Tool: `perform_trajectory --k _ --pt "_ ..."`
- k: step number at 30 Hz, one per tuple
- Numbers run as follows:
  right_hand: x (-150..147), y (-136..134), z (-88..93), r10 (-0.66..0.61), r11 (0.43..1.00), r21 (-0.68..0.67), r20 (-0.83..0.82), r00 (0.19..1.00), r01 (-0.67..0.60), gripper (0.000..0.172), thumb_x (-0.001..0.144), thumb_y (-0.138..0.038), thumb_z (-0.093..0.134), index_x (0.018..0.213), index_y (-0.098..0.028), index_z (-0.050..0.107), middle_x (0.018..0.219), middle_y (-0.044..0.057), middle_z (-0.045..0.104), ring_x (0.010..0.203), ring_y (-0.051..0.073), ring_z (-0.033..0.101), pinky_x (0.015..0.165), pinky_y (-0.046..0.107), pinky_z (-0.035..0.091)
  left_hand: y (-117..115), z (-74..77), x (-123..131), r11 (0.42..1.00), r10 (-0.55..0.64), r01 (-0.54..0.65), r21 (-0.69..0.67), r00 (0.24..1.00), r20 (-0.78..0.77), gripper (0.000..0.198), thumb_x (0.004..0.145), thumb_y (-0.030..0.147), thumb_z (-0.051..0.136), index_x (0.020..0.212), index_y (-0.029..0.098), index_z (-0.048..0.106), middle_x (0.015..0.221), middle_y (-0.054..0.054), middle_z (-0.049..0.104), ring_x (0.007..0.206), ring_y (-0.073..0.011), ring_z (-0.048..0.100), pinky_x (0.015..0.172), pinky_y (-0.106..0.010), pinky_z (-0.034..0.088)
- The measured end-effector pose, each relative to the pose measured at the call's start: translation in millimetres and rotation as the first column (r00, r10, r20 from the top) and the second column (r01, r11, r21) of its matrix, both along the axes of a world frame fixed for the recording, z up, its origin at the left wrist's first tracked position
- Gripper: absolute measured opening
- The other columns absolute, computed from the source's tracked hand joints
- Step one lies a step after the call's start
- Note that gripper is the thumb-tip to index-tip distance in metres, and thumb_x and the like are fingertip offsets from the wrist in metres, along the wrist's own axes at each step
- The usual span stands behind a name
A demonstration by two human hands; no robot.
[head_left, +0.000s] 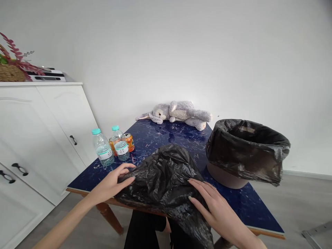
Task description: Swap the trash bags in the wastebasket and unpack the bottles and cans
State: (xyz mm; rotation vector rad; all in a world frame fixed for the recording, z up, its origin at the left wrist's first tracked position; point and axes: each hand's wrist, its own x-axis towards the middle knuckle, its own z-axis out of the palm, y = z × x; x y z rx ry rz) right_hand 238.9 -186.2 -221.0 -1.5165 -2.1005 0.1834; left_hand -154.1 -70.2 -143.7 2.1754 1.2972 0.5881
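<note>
A crumpled black garbage bag (168, 173) lies on the front of the blue table, its lower part hanging over the edge above my lap. At the bag's left edge, my left hand (115, 181) has curled fingers, with the plastic between them and the thumb. My right hand (210, 200) rests on the bag's right side, fingers stretched out and the thumb apart. To the right stands a trash bin (225, 176) lined with another black bag (241, 155), folded over its rim.
Two clear water bottles (103, 148) with teal caps stand at the table's left, beside orange cans (129, 141). A grey plush rabbit (178, 112) lies along the back by the wall. White cabinets (44, 138) are on the left. The marbled blue tabletop (145, 135) has a wooden edge.
</note>
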Motion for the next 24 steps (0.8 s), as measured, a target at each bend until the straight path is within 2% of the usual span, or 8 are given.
perform_trajectory --k 4,6,9,12,15,18,21,24 --pt "-4.5 -7.2 5.8 0.076 0.996 -0.054 0.0 0.997 -0.075 0.05 0.109 -0.054 0.052 0.157 -0.041 0.052 0.149 0.002 0.067 0.131 0.03 0.068 0.102 0.045 0.062 7.0 18.5 -43.9 0.989 0.105 -0.102 -0.109 0.994 0.027 0.057 0.099 0.06 0.06 0.15 0.037 0.052 0.132 -0.011 0.076 0.108 -0.0314 0.078 0.076 -0.035 0.064" --pt "-9.4 -11.5 13.2 0.105 0.992 -0.07 -0.037 0.994 -0.107 0.043 0.109 -0.053 0.052 0.15 -0.042 0.059 0.138 0.001 0.074 0.12 0.028 0.074 0.095 0.041 0.064 12.5 21.4 -68.1 0.985 0.162 -0.165 -0.046 0.985 -0.06 0.063 0.094 0.064 0.062 0.148 0.033 0.054 0.123 -0.012 0.078 0.1 -0.0321 0.079 0.073 -0.037 0.065" --pt "-17.1 -4.8 24.9 0.042 0.999 0.015 -0.131 0.991 -0.041 0.036 0.111 -0.049 0.05 0.142 -0.037 0.064 0.133 0.004 0.075 0.12 0.028 0.072 0.098 0.043 0.061 11.6 20.3 -76.7 0.889 0.34 -0.249 0.385 0.921 -0.189 0.063 0.086 0.068 0.063 0.133 0.025 0.065 0.113 -0.016 0.076 0.108 -0.0409 0.074 0.084 -0.05 0.064" --pt "-25.8 26.0 30.8 0.009 0.988 0.154 -0.193 0.981 0.021 0.04 0.113 -0.045 0.044 0.145 -0.029 0.061 0.152 0.009 0.063 0.141 0.029 0.059 0.114 0.049 0.053 -6.4 14.5 -39.9 0.747 0.327 -0.114 0.655 0.921 -0.212 0.046 0.098 0.057 0.055 0.127 0.026 0.071 0.14 -0.016 0.066 0.134 -0.0418 0.061 0.113 -0.061 0.05" --pt "-37.5 68.0 27.2 0.1 0.982 0.17 -0.105 0.989 -0.081 0.05 0.113 -0.047 0.039 0.157 -0.026 0.051 0.168 0.01 0.046 0.157 0.029 0.041 0.124 0.053 0.043 -24.7 -0.2 8.6 0.901 -0.023 0.156 0.404 0.949 -0.313 0.044 0.107 0.048 0.052 0.148 0.034 0.06 0.154 -0.006 0.062 0.138 -0.0295 0.062 0.116 -0.044 0.051" --pt "-48.0 96.1 13.1 0.175 0.984 0.01 0.062 0.983 -0.176 0.063 0.113 -0.058 0.031 0.163 -0.023 0.044 0.171 0.01 0.04 0.162 0.032 0.03 0.129 0.061 0.031 -19.4 -24.2 24.8 0.941 -0.189 0.28 0.191 0.901 -0.391 0.065 0.104 0.056 0.057 0.164 0.037 0.042 0.165 -0.005 0.051 0.151 -0.0318 0.05 0.114 -0.043 0.053" --pt "-52.2 98.9 -5.4 0.122 0.991 -0.068 0.171 0.978 -0.112 0.067 0.113 -0.062 0.023 0.162 -0.024 0.048 0.17 0.011 0.042 0.159 0.036 0.034 0.127 0.068 0.028 6.7 -48.5 9.5 0.96 -0.173 0.256 0.112 0.859 -0.482 0.063 0.105 0.06 0.051 0.163 0.037 0.045 0.168 -0.006 0.045 0.157 -0.036 0.04 0.12 -0.054 0.046" --pt "-51.3 84.4 -13.3 -0.001 1.0 0.026 0.208 0.978 -0.005 0.063 0.113 -0.058 0.025 0.155 -0.023 0.058 0.163 0.015 0.051 0.149 0.041 0.048 0.118 0.071 0.038 23.9 -58.7 -2.9 0.948 0.006 0.153 0.278 0.868 -0.496 0.056 0.106 0.057 0.048 0.153 0.028 0.061 0.162 -0.013 0.053 0.153 -0.0421 0.045 0.122 -0.066 0.04"
